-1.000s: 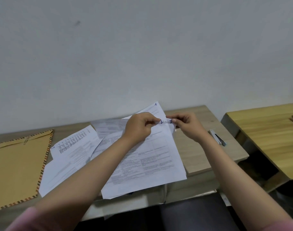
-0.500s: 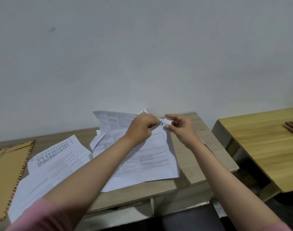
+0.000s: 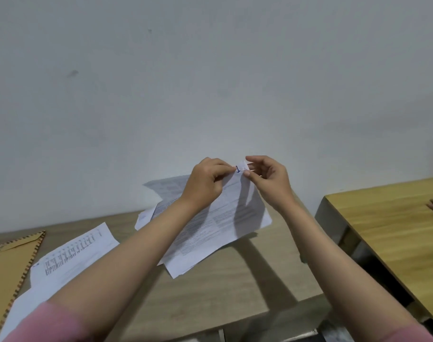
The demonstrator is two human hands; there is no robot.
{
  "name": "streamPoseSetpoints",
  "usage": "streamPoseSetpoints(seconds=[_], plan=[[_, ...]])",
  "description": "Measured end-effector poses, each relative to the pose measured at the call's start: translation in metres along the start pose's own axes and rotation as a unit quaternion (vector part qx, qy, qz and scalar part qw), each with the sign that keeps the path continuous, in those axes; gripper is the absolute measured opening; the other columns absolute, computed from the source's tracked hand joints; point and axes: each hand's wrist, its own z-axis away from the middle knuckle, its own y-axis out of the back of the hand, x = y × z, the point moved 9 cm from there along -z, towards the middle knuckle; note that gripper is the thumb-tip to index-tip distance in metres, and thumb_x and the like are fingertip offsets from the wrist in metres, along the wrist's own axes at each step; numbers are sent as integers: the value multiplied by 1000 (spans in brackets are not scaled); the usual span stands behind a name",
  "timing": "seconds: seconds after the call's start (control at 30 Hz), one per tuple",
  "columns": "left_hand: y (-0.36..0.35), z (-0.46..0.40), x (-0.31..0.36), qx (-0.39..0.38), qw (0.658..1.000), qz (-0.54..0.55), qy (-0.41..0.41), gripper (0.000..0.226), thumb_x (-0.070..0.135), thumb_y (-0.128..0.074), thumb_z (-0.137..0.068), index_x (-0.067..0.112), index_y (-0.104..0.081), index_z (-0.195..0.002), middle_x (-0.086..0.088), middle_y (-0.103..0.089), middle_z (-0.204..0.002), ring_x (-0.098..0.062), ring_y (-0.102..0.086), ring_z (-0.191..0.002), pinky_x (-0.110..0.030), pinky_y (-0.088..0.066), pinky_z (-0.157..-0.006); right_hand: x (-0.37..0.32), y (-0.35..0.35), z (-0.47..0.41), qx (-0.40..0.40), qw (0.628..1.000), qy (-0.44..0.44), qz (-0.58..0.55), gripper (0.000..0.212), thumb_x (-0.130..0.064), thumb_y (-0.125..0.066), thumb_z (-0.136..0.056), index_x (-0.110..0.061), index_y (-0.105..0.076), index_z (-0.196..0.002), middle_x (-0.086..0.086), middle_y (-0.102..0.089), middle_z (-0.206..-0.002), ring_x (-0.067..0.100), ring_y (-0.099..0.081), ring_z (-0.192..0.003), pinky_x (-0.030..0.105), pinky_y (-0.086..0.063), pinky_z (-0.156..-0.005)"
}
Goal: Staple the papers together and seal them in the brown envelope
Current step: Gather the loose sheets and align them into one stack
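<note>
Both hands, left hand (image 3: 205, 183) and right hand (image 3: 269, 178), pinch the papers (image 3: 218, 218) at their twelve-o'clock corner, squaring them; stapling comes next.

A blue handwritten mark, like a "1" or a short stroke, sits on the top corner of the lifted papers (image 3: 218, 218). Their printed tables are too small to read, as are the dark rows on the loose sheet (image 3: 75, 253) lying on the counter (image 3: 223, 292).
</note>
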Motion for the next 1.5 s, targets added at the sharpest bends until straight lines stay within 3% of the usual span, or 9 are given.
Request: streamPoseSetpoints(seconds=[0.3,0.4,0.83,0.9,1.0,1.1,1.3,1.43,1.5], plan=[[13,-8,-13,54,996,37,59,28,-6,-64,-78,15,-77,-91,4,-71,-85,-14,-63,-77,-31,-52,-66,-14,-2,-9,57,998,30,-11,18,-3,-72,-78,-16,-72,-90,-8,-70,-83,-1,-66,-76,13,-51,-73],[15,-11,-12,51,994,74,64,26,-9,-61,-79,7,-76,-94,-3,-70,-86,-10,-62,-77,-21,-50,-67,-12,-5,-11,60,998,31,-1,18,-5,-70,-80,-16,-72,-95,-10,-70,-86,-2,-66,-78,12,-50,-74],[47,-36,-15,48,989,73,117,16,-1,-67,-82,5,-75,-94,-6,-72,-91,-9,-63,-79,-11,-50,-69,-20,-25,-18,100,989,32,-108,17,-4,-67,-83,-13,-72,-96,1,-72,-91,11,-67,-85,20,-54,-78],[45,-38,-29,3,983,48,176,17,1,-67,-82,9,-76,-94,-2,-73,-93,-8,-64,-79,-6,-46,-69,-13,-32,-16,94,992,12,-85,16,-7,-68,-82,-20,-72,-92,0,-73,-89,11,-67,-79,24,-55,-76],[33,-28,-48,-81,970,-6,228,18,4,-65,-81,13,-76,-94,2,-73,-95,-10,-65,-88,-16,-46,-77,13,-46,-8,78,995,-50,-37,13,-12,-69,-80,-23,-73,-85,-1,-74,-86,11,-66,-72,30,-56,-75],[17,-2,-67,-125,956,-17,263,18,7,-66,-81,15,-76,-93,3,-73,-97,-10,-63,-93,-20,-44,-81,43,-55,4,66,992,-110,-9,10,-13,-70,-78,-20,-74,-83,-1,-74,-84,16,-69,-81,32,-56,-80],[-16,61,-98,-138,930,31,341,15,10,-67,-82,18,-75,-91,5,-71,-99,-9,-63,-91,-18,-45,-75,93,-60,35,49,979,-195,29,12,-11,-72,-77,-15,-74,-89,-2,-72,-86,10,-67,-83,22,-50,-79],[-37,106,-110,-129,901,76,406,16,6,-65,-85,16,-75,-92,0,-72,-94,-11,-58,-59,-24,-46,-59,123,-64,58,14,971,-225,77,13,-13,-71,-79,-15,-73,-93,-5,-69,-83,8,-63,-81,20,-45,-77],[-43,129,-116,-120,894,84,424,15,5,-67,-84,13,-76,-93,-2,-73,-93,-7,-58,-62,-20,-45,-62,136,-69,68,-10,969,-228,96,13,-13,-69,-81,-16,-72,-94,-6,-68,-83,6,-61,-77,15,-43,-73]])
